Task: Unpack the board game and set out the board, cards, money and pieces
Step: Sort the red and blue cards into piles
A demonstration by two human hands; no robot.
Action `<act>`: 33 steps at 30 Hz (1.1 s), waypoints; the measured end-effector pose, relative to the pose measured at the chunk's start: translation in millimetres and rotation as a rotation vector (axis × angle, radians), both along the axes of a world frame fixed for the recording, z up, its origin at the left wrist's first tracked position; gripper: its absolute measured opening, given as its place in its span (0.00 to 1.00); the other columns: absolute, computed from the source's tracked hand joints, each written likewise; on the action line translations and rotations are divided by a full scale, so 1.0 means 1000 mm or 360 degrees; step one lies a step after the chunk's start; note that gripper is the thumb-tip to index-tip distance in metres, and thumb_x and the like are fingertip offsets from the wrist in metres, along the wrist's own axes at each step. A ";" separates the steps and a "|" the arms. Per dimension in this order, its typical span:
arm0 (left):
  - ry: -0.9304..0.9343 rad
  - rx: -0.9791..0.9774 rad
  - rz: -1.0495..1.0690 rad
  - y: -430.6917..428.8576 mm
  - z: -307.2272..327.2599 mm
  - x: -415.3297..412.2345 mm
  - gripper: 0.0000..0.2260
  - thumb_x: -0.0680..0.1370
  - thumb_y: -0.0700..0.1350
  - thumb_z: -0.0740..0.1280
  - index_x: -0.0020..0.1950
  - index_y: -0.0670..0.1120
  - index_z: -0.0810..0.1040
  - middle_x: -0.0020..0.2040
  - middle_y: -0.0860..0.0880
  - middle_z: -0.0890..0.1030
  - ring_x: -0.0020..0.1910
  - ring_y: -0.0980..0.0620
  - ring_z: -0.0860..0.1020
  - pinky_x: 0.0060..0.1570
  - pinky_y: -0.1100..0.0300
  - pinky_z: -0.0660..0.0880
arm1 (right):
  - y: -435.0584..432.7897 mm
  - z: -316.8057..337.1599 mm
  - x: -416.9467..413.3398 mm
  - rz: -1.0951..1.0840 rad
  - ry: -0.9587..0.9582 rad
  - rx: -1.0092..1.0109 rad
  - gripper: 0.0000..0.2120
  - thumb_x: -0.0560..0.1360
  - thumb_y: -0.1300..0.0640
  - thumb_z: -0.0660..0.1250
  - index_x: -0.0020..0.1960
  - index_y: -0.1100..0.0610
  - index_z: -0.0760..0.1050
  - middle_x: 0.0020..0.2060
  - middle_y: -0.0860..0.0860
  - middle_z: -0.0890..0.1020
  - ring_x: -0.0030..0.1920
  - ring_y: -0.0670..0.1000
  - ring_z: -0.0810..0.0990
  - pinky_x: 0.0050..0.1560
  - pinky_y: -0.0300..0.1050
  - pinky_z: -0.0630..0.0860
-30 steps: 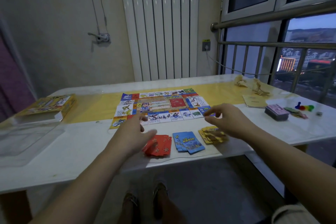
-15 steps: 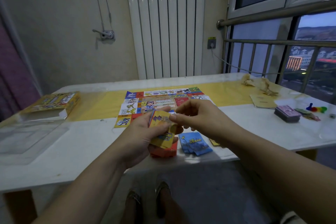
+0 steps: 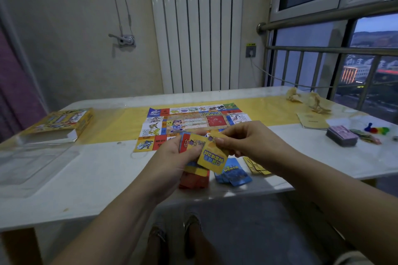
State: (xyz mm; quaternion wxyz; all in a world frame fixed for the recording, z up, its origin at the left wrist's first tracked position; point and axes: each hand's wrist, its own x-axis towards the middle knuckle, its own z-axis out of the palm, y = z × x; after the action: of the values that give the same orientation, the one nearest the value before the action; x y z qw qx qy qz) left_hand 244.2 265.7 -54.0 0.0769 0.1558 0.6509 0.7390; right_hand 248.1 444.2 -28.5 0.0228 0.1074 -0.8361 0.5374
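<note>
**While Holding Cards (image 3: 189,143) Over the Counter (image 3: 86,174)**

Grips a fan of red and yellow cards in the left hand (image 3: 172,157), above the counter's near edge. Pinches the front yellow card (image 3: 212,160), blue-lettered, with the right hand (image 3: 247,142). Red, blue and yellow piles (image 3: 233,173) below, before the board (image 3: 193,120).

Glossy table (image 3: 90,170); paper board (image 3: 193,120).

- Just one cam, strapped on my head, wide-angle, pointing forward and down across the table (image 3: 103,189).
- My left hand (image 3: 170,157) and right hand (image 3: 247,144), gripping cards (image 3: 212,157), sit close, dead centre.
- Forearms (image 3: 107,221) run in from the bottom corners.
- Radiator (image 3: 193,28) wall's straight ahead, window (image 3: 366,71) right, my feet (image 3: 189,232) at the bottom edge.
</note>
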 end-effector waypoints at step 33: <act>-0.0013 0.0155 0.0381 0.032 0.019 -0.016 0.11 0.77 0.37 0.65 0.56 0.50 0.76 0.44 0.47 0.82 0.40 0.53 0.79 0.37 0.60 0.76 | 0.039 0.027 -0.004 -0.0348 0.0460 0.1066 0.17 0.78 0.57 0.63 0.66 0.52 0.73 0.52 0.50 0.81 0.47 0.46 0.76 0.49 0.41 0.73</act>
State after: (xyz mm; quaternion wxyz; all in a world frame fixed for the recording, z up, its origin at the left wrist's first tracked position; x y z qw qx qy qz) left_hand 228.4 297.5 -34.5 -0.0166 0.0775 0.6279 0.7742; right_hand 243.8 482.9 -1.8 0.1614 0.0938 -0.9601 0.2080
